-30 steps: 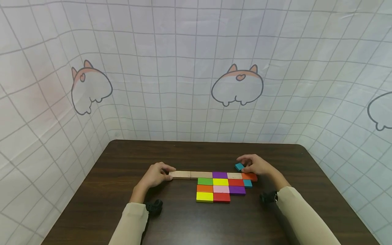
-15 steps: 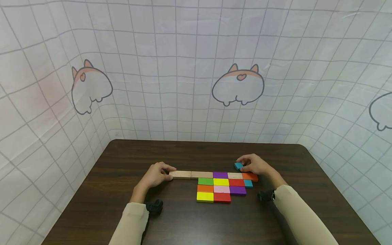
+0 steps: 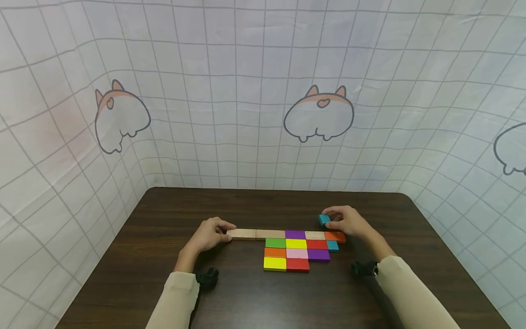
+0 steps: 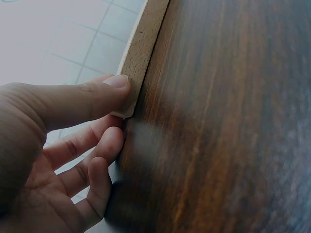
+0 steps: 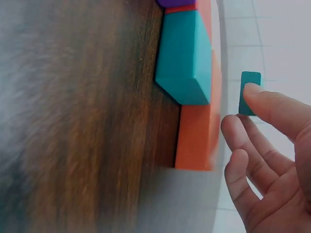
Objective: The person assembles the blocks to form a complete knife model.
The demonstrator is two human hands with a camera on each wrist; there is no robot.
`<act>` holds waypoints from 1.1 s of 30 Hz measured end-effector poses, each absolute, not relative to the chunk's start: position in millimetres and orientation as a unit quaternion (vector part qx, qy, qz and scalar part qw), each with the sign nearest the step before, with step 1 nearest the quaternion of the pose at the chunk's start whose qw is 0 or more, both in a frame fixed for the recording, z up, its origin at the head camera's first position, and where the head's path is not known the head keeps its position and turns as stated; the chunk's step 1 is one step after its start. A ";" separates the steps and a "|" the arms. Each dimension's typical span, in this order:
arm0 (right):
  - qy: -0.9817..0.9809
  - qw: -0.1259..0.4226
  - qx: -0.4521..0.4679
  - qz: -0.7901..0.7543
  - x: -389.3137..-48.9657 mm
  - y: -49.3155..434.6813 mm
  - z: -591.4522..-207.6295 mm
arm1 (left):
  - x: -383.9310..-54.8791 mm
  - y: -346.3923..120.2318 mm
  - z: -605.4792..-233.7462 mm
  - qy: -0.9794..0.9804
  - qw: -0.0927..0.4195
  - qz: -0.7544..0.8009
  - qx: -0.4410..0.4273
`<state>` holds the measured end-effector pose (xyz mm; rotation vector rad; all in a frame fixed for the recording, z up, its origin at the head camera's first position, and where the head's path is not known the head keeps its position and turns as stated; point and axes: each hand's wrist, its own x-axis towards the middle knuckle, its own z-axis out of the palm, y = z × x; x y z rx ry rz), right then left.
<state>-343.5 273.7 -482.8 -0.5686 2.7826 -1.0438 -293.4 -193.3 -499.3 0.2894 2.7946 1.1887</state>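
Observation:
At the left end of a row of flat wooden blocks, my left hand (image 3: 208, 236) grips the end of a plain wood block (image 3: 241, 234). In the left wrist view its thumb (image 4: 104, 94) lies on the near side of that block. My right hand (image 3: 348, 222) pinches a small blue block (image 3: 324, 220) by thumb and fingers, beyond the row's right end. The right wrist view shows this blue block (image 5: 249, 92) apart from the others. Nearest to that hand in the row are an orange block (image 3: 334, 236) and a whitish block (image 3: 315, 236).
In front of the row lie more coloured blocks, edge to edge: a green block (image 3: 275, 243), a pink block (image 3: 297, 253), a second blue block (image 3: 333, 246) and several others. All rest on a dark wooden table (image 3: 185, 201). A white grid-patterned cloth (image 3: 230, 137) hangs around it.
My right hand has shifted slightly right and away from me, and the blue block in it has moved up and turned straighter. The left hand and the laid blocks stay put.

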 end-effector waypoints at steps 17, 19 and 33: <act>0.920 0.022 -0.210 -0.332 -273.7 282.8 -472.5 | -293.4 -194.1 -500.0 0.914 0.047 0.388 0.106; 0.918 0.018 -0.217 -0.330 -264.3 282.4 -473.7 | -293.2 -194.5 -500.2 0.914 0.048 0.387 0.107; 0.909 0.034 -0.262 -0.321 -226.9 259.9 -483.1 | -293.3 -193.8 -499.8 0.914 0.046 0.389 0.105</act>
